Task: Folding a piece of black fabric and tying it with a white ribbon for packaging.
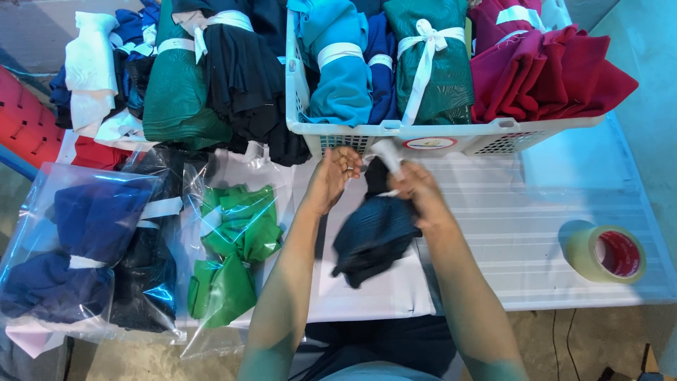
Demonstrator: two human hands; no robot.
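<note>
Nearest, on the pale table [536,240], lie clear plastic bags: on the left a bag of navy and black cloth bundles [92,247], and just right of it a bag of green cloth [233,254]. At the near right edge sits a roll of tape [608,254], well apart from the hands.

In the middle, over a white sheet, a dark navy cloth bundle [374,236] hangs from the right hand [412,187], which is closed on its upper end, where a white tie strip [388,152] rises. The left hand [331,176] is half-curled just beside the strip, fingers bent; whether it grips anything I cannot tell.

The bundle looks soft, light and limp, so it would sag if held by one corner; the tied waist seems the surest hold.

Farther off stands a white slotted basket [395,130] packed with tied bundles in blue, teal, green and crimson. Left of it, more loose bundles [190,77] are heaped.
</note>
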